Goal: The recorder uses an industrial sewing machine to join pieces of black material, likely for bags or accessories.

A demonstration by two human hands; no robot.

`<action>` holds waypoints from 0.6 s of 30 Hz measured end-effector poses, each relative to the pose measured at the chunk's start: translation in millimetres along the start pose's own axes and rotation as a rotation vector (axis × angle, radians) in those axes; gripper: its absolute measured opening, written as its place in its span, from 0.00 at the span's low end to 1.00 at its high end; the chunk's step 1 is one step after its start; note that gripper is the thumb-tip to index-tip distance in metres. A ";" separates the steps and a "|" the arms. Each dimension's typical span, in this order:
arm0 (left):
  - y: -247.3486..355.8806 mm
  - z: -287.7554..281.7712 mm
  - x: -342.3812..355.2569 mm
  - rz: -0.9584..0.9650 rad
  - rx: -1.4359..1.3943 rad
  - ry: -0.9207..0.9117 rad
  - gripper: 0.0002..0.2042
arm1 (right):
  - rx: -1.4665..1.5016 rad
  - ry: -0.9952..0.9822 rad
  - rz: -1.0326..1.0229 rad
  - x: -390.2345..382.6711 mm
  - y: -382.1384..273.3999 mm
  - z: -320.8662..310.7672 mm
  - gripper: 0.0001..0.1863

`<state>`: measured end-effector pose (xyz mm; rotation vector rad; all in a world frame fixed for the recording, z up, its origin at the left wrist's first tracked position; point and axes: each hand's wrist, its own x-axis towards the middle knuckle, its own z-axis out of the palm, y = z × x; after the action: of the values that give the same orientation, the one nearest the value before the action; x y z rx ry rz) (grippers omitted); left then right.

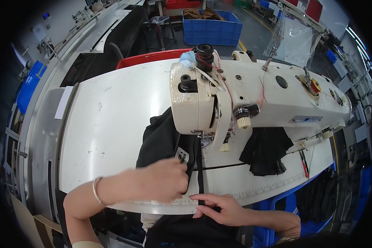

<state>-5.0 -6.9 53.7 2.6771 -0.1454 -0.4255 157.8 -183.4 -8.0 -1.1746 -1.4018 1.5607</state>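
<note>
A black garment piece point(159, 140) with a white printed label point(182, 156) lies under the head of a white sewing machine point(194, 107). From the needle area a narrow black fabric strip point(200, 173) runs toward me over the table's front edge. Slightly blurred, my left hand point(163, 180) is closed over the garment's near part, just left of the strip; its fingertips are hidden. My right hand point(223, 210) holds the strip at the table edge, thumb and forefinger around it.
A bunch of black fabric pieces point(266, 151) lies right of the needle, under the machine arm. Red-handled snips point(305, 163) rest farther right on the white table point(107, 124). Behind stand a red bin point(153, 58) and a blue crate point(213, 31) with brown pieces.
</note>
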 end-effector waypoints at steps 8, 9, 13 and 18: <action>-5.4 23.8 -37.1 -0.255 -0.104 0.664 0.10 | -0.202 0.197 0.195 -11.0 -12.2 9.2 0.32; 32.8 36.0 -35.4 -0.147 0.069 0.645 0.08 | -0.199 0.207 0.190 -12.5 -15.1 16.0 0.32; 87.3 90.9 -15.7 -0.174 0.384 0.541 0.04 | -0.440 0.105 -0.265 -23.9 -18.3 25.8 0.39; 84.6 97.4 -20.1 -0.291 0.191 0.732 0.16 | -0.901 0.136 -0.407 -33.5 -0.2 21.9 0.33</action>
<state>-58.1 -118.3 11.0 2.8562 0.4414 0.5233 148.0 -221.9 -2.6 -1.3163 -2.1646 0.5298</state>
